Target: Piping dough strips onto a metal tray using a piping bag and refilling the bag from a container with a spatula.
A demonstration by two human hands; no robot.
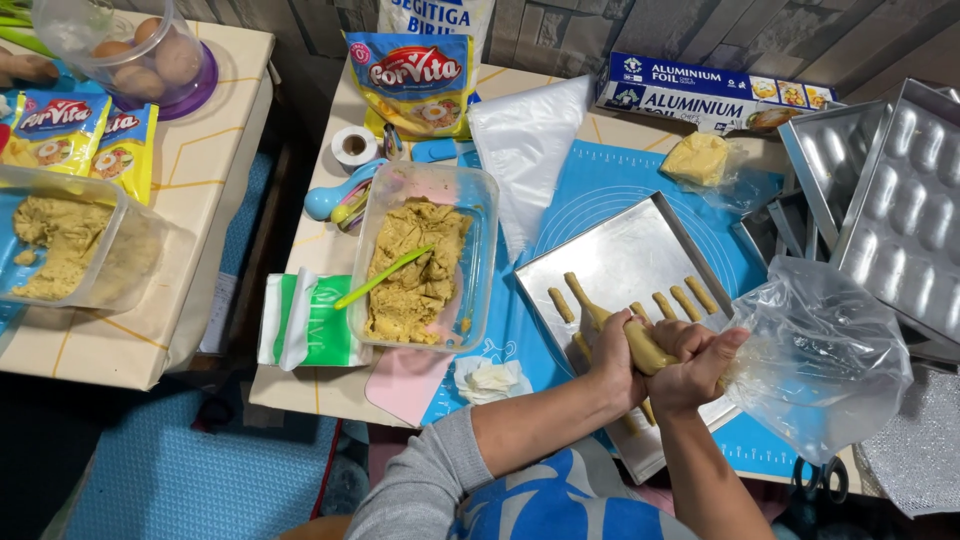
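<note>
Both hands, left hand (618,360) and right hand (697,362), clench a clear plastic piping bag of tan dough (640,345) over the rectangular metal baking tray (640,240). Piped dough strips (675,302) lie at 12 o'clock of the hands; bare tray beyond reaches its far edge.

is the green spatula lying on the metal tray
No, the green spatula rests in the clear dough tub, left of the metal tray.
</note>
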